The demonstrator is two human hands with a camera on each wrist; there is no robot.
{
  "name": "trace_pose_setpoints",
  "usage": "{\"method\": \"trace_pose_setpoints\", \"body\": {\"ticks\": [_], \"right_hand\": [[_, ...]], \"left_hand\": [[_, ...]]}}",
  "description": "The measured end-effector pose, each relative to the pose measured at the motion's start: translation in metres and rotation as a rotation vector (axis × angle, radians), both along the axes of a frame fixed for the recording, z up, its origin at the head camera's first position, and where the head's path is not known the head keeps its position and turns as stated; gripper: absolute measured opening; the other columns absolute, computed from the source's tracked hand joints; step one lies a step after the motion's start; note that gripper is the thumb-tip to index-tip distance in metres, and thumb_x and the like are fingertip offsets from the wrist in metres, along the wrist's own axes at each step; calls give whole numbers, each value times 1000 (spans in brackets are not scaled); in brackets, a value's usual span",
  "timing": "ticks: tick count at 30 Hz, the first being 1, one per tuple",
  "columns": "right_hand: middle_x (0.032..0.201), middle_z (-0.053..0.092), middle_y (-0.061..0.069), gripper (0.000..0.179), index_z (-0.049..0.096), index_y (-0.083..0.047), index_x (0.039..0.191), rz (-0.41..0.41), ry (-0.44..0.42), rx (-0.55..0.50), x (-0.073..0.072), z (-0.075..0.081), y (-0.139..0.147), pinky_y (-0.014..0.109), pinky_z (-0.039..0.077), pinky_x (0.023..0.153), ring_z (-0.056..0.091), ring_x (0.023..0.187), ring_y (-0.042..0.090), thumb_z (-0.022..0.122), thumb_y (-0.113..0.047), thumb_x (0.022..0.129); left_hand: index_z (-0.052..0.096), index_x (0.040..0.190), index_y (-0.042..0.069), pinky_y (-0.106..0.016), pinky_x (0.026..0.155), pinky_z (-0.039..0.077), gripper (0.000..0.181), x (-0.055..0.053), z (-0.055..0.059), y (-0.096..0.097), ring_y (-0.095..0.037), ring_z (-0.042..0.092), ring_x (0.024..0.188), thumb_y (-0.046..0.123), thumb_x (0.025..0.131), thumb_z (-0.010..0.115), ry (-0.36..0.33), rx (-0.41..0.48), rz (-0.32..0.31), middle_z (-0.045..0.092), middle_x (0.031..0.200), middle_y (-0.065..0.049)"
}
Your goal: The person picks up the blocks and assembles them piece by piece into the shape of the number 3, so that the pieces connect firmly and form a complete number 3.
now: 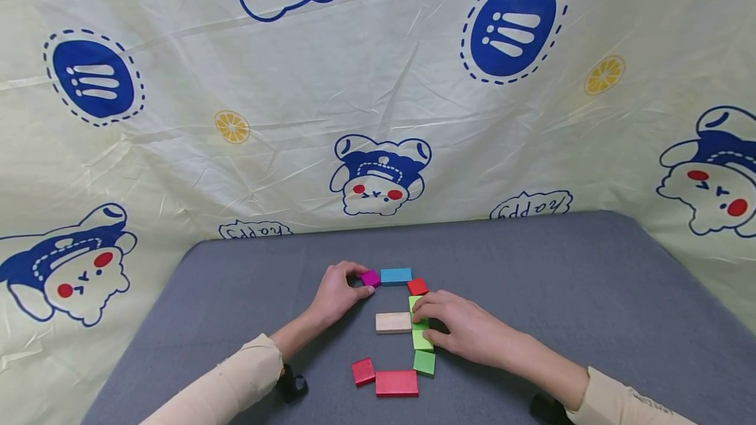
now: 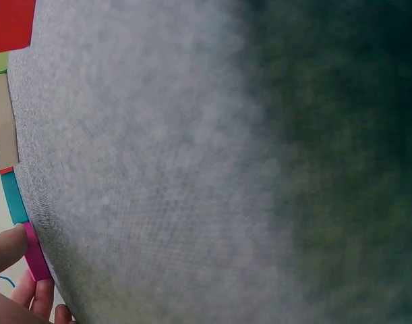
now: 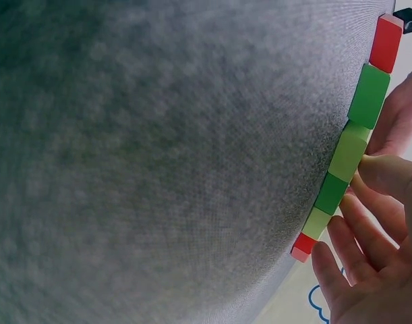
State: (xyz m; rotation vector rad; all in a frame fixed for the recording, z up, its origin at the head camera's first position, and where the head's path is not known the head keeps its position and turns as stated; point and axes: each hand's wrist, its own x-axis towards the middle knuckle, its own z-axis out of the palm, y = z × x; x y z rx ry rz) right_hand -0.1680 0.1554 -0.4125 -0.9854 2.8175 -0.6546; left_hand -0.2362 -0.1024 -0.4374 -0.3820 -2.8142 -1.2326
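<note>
In the head view my left hand (image 1: 340, 290) pinches a small magenta block (image 1: 370, 279) between thumb and fingers. A blue block (image 1: 396, 277) lies just to its right. My right hand (image 1: 472, 330) rests its fairly straight fingertips and thumb along a column of green blocks, partly covering it. A light green block (image 1: 422, 340) lies by the thumb, with a darker green block (image 1: 424, 363) below it. An orange-red block (image 1: 417, 286) tops the column. A pale wooden block (image 1: 393, 323) juts left from the column's middle.
Closer to me lie a red block (image 1: 397, 384) and a smaller red block (image 1: 363, 372), set at an angle. Everything sits on a grey cloth-covered table (image 1: 561, 281). Behind it hangs a printed pale curtain (image 1: 378, 84).
</note>
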Motion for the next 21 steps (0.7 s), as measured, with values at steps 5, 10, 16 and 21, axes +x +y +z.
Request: {"method": "trace_pose_setpoints", "body": {"ticks": [5, 10, 16, 21], "right_hand": [[120, 59, -8, 25, 71, -21, 114, -4, -6, -2, 0, 0, -1, 42, 48, 93, 52, 111, 14, 73, -22, 89], [120, 59, -8, 26, 71, -21, 115, -3, -8, -1, 0, 0, -1, 42, 48, 94, 52, 112, 14, 73, -22, 89], [120, 59, -8, 26, 71, -21, 115, -2, -10, -4, 0, 0, 0, 42, 48, 94, 52, 112, 13, 73, -22, 89], [119, 59, -9, 25, 71, -21, 114, -2, -6, -3, 0, 0, 0, 41, 48, 93, 52, 111, 13, 73, -22, 89]], "left_hand": [[71, 111, 6, -43, 87, 42, 31, 0, -1, -1, -26, 50, 102, 17, 84, 79, 8, -3, -6, 65, 107, -7], [71, 111, 6, -43, 87, 42, 31, 1, -2, -1, -25, 50, 102, 16, 84, 79, 6, 2, -4, 65, 107, -8], [71, 112, 6, -43, 86, 43, 31, 2, 0, 0, -26, 49, 103, 17, 84, 79, 2, -8, -1, 64, 108, -8], [71, 112, 6, -43, 87, 42, 31, 2, 1, 0, -26, 49, 102, 17, 84, 79, 3, -4, -3, 64, 107, -8]]}}
